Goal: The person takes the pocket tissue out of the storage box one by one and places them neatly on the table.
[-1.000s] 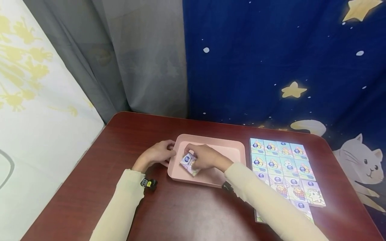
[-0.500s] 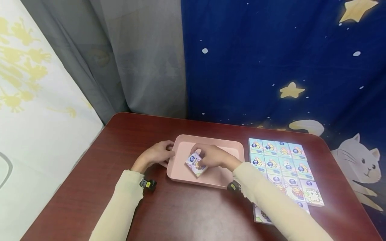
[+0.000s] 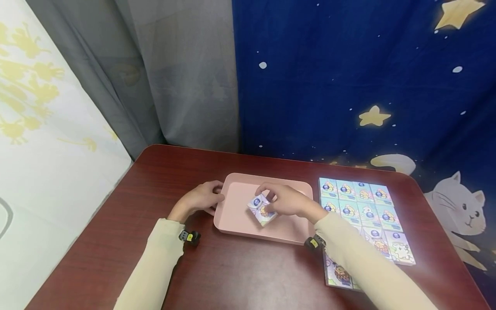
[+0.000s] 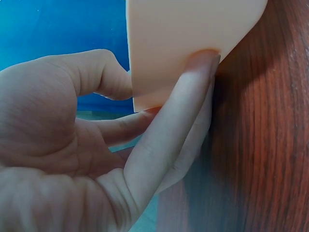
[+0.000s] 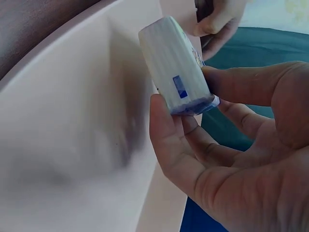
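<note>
A pink tray [image 3: 237, 206] lies on the table. At its left end my left hand [image 3: 201, 196] grips the rim; in the left wrist view the thumb meets the tray's edge [image 4: 159, 63] and the fingers bear on the outer wall. Over the middle of the tray, my right hand [image 3: 287, 200] pinches a small pack of pocket tissues [image 3: 258, 212] between thumb and fingers. The right wrist view shows this tissue pack [image 5: 169, 63] tilted, with a white side and a blue mark. Whether it touches the tray floor is hard to tell.
Right of the tray, several more tissue packs [image 3: 370, 214] lie in close rows, mint ones at the back and lilac ones nearer. My right sleeve [image 3: 360, 254] covers part of them. Behind the dark red table [image 3: 232, 275] hang grey and blue curtains [image 3: 310, 86].
My right hand has shifted to the right with the tissue pack, from the tray's left part to its middle. The left hand keeps its place on the rim.
</note>
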Available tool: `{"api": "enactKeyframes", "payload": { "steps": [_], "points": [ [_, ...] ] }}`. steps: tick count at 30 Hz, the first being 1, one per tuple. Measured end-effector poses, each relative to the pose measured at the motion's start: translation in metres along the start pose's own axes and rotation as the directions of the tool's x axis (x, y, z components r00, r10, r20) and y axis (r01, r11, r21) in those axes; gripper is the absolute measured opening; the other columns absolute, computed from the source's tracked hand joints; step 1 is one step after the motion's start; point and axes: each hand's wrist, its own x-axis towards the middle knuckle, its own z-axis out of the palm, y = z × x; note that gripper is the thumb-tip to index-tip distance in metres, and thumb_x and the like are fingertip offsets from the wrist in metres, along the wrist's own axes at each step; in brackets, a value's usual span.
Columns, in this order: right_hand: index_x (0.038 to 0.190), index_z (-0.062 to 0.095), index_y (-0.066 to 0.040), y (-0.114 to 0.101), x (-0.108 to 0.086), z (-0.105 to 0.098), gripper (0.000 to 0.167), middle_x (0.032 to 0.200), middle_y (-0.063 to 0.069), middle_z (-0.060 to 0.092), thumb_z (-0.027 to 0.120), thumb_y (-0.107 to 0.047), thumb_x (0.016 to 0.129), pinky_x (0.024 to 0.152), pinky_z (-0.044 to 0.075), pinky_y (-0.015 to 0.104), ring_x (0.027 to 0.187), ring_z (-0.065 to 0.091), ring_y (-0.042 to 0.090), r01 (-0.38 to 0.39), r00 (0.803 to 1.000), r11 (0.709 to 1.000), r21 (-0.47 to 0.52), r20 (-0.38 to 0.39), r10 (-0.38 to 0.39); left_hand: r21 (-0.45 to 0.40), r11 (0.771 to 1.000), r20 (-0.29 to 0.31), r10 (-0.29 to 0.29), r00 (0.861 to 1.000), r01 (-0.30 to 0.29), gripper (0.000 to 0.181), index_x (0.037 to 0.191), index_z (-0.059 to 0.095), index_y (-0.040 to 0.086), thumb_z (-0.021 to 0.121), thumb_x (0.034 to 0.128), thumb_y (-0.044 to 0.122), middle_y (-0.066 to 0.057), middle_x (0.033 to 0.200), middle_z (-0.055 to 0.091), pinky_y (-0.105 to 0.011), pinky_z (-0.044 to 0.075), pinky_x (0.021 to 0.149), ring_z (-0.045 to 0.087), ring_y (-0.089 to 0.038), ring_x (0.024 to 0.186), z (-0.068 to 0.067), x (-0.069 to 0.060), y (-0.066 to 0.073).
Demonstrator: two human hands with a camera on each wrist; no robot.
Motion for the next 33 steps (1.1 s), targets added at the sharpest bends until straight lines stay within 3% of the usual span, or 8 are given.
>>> {"api": "enactKeyframes", "payload": {
  "steps": [14,19,24,33],
  "points": [
    [0.130,0.072,-0.009,0.017,-0.030,-0.014,0.044,0.106,0.012,0.070,0.081,0.003,0.089,0.067,0.067,0.038,0.097,0.067,0.027,0.078,0.996,0.992,0.100,-0.047,-0.074,-0.015,1.000,0.006,-0.003,1.000,0.003,0.052,0.155,0.050,-0.008,0.060,0.1056,0.008,-0.023,0.128,0.065,-0.044,0.069,0.071,0.078,-0.029,0.090,-0.001,0.001,-0.001],
    [0.129,0.074,-0.010,0.024,-0.042,-0.019,0.043,0.116,0.014,0.068,0.084,0.000,0.088,0.071,0.066,0.038,0.103,0.067,0.029,0.105,0.992,0.989,0.099,-0.081,-0.098,-0.013,1.000,0.003,-0.002,1.000,0.002,0.052,0.154,0.050,-0.007,0.060,0.1053,0.008,-0.023,0.128,0.065,-0.044,0.069,0.071,0.077,-0.028,0.090,-0.001,0.001,0.000],
    [0.130,0.074,-0.015,0.029,-0.054,-0.025,0.043,0.131,0.015,0.059,0.086,-0.006,0.089,0.079,0.063,0.038,0.108,0.066,0.028,0.068,0.994,0.993,0.096,-0.088,-0.059,-0.012,1.000,0.012,0.003,1.000,-0.003,0.053,0.155,0.049,-0.008,0.060,0.1052,0.008,-0.024,0.129,0.065,-0.045,0.069,0.072,0.078,-0.029,0.091,-0.001,0.002,-0.001],
    [0.137,0.069,-0.012,0.033,-0.077,-0.035,0.049,0.114,0.013,0.068,0.086,-0.009,0.091,0.074,0.064,0.043,0.100,0.069,0.031,-0.001,0.998,0.980,0.201,-0.069,0.015,-0.006,1.000,0.009,-0.001,1.000,0.001,0.054,0.155,0.050,-0.006,0.059,0.1044,0.009,-0.023,0.129,0.067,-0.043,0.069,0.072,0.078,-0.028,0.092,-0.002,0.003,-0.002]
  ]
}}
